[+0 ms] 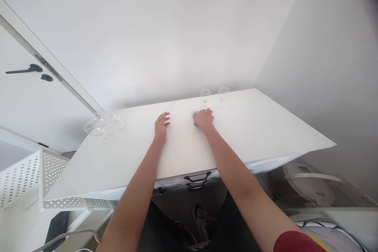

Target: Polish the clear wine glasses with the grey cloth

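Observation:
My right hand (203, 119) presses down on the white top with its fingers closed over a small grey cloth (194, 114), most of which is hidden beneath the palm. Just beyond it stands a clear stemmed glass (205, 93), and a second stemmed glass (223, 92) is a little further right. Over the left half of the surface, my left hand (161, 124) is empty, its fingers apart and slightly bent. Several clear glasses (93, 129) are grouped at the far left corner.
The white cabinet top (265, 126) meets a wall at the back. Dark drawer handles (197, 177) show at its front edge. On the left are a door with a black handle (29, 69) and a white perforated panel (54, 169). A round white appliance (310, 189) sits lower right.

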`<state>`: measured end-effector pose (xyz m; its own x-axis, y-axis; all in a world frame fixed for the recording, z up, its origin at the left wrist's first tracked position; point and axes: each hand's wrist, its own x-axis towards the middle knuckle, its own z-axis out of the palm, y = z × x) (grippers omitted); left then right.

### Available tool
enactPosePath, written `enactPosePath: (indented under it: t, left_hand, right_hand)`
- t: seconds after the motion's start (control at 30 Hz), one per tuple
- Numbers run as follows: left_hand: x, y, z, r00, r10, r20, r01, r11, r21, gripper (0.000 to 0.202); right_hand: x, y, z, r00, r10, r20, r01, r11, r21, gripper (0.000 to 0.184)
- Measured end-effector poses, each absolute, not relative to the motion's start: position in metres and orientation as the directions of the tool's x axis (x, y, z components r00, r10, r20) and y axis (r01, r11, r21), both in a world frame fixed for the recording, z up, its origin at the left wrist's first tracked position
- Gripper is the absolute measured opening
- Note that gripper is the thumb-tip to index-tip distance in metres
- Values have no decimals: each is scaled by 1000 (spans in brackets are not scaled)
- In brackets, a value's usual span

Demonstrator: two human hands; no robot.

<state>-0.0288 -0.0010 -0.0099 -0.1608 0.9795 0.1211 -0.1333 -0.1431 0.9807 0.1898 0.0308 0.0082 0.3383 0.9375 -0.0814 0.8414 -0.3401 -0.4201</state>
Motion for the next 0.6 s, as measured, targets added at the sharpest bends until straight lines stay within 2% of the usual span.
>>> enactPosePath:
  t: [0.2,0.43,0.6]
  left_hand:
    - [-30,0,-11,-192,976,101,-172,-134,976,37]
    - [-32,0,-13,-198,975,99,-162,-132,978,37]
    - [-33,3,-16,-200,974,102,-154,-135,979,38]
  right_hand:
    - [203,37,6,428,893,-138,766,-439,-469,58]
    - [207,41,0,421,900,-116,760,-420,-496,66]
    - [207,40,0,418,902,-110,762,-414,-498,64]
